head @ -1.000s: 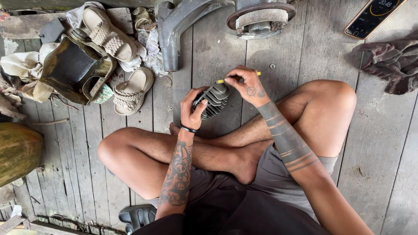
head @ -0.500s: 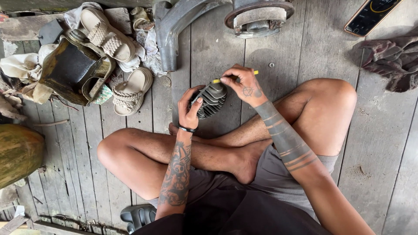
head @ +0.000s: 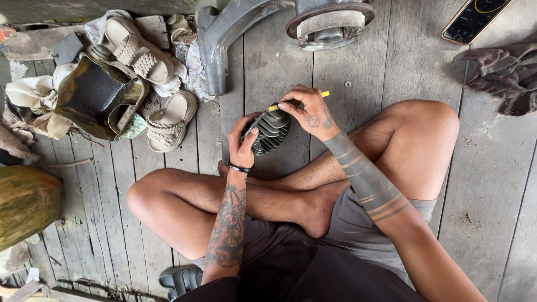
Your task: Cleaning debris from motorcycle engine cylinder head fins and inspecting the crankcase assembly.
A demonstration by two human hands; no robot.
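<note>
Two bare hands meet just above the centre of the frame, over the crossed legs of a person seated on a grey plank floor (head: 492, 223).

Left hand (head: 243, 146): fingers curled around the lower left side of a dark ribbed part (head: 269, 130), gripping it; a black band sits at the wrist.

Right hand (head: 311, 112): fingers pinched shut on a thin yellow tool (head: 324, 94), whose one end shows right of the knuckles and whose other end rests at the top edge of the ribbed part. The fingertips touch that same upper edge.

Ribbed part: finned, dark grey, roughly cylindrical, tilted, held clear of the floor between both hands, just above the left shin.

Surroundings, by position:
- Top centre: a large grey cast metal housing (head: 224, 33) with a round drum-like end (head: 330, 19), lying on the planks.
- Upper left: a pair of pale woven sandals (head: 140, 56), one above the other, beside a battered dark metal container (head: 92, 95) and crumpled rags.
- Top right corner: a phone (head: 475, 19) lying flat, with a dark cloth (head: 503, 72) bundled just below it.
- Left edge: a rounded green-brown object (head: 25, 204), partly out of view.
- Bottom, left of centre: a dark slipper (head: 179, 278) beside the left thigh.
- Upper centre right: a small washer (head: 348, 84) on the floor, near the yellow tool's free end.
</note>
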